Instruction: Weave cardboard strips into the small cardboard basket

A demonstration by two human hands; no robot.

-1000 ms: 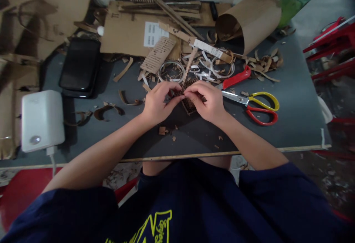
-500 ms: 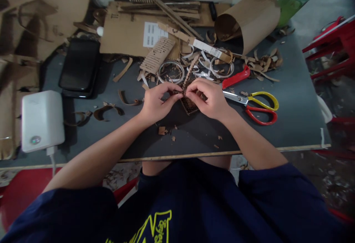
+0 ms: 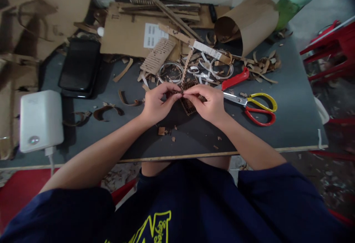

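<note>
Left hand (image 3: 157, 103) and right hand (image 3: 210, 101) pinch the strip (image 3: 187, 66) at its near end, grip closed; it runs toward 12 o'clock. Card piece (image 3: 188, 107) at 5 o'clock from the pinch. Uneven pulling could tear the strip.

1. Likely a small craft workspace: cardboard sheet (image 3: 124, 32) near the bench's (image 3: 296, 128) back edge, curled offcuts (image 3: 266, 66) toward its back right corner.
2. Scissors (image 3: 240, 100) lie on the right half.
3. Scraps (image 3: 329, 173) litter the floor (image 3: 309, 167).

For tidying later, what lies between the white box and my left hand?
In the head view, curled brown strips lie between the white box and your left hand.
</note>
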